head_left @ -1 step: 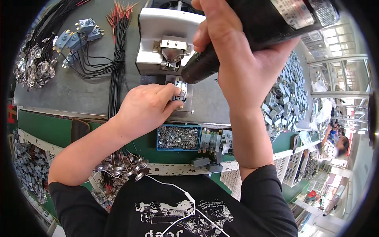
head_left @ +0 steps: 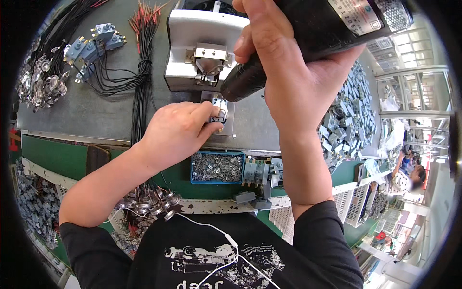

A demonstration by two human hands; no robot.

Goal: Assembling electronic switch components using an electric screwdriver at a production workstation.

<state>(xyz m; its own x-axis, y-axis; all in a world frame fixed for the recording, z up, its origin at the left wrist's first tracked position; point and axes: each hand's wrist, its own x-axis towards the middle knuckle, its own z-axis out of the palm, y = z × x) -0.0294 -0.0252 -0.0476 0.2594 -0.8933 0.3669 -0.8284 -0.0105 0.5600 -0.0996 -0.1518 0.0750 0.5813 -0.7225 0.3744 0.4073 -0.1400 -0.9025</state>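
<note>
My right hand (head_left: 293,82) is wrapped round a thick black power screwdriver (head_left: 313,31), held tilted with its tapered nose pointing down and left. That nose ends just above a small grey switch (head_left: 220,115) with a shiny metal plate on top; the tip is too dark to tell whether it touches. My left hand (head_left: 180,127) pinches the switch between thumb and fingers, which partly cover it. Beneath it lies a flat metal fixture plate (head_left: 231,130). Right behind stands a white bench machine (head_left: 180,53) with a steel head (head_left: 211,54).
A blue tray (head_left: 192,168) of small metal parts sits at the near edge, beside several grey switches (head_left: 255,171). Bundled black wires (head_left: 143,96) and wired switches (head_left: 86,50) lie at left. A large heap of grey switches (head_left: 349,111) spreads at right. Another person (head_left: 402,180) is far right.
</note>
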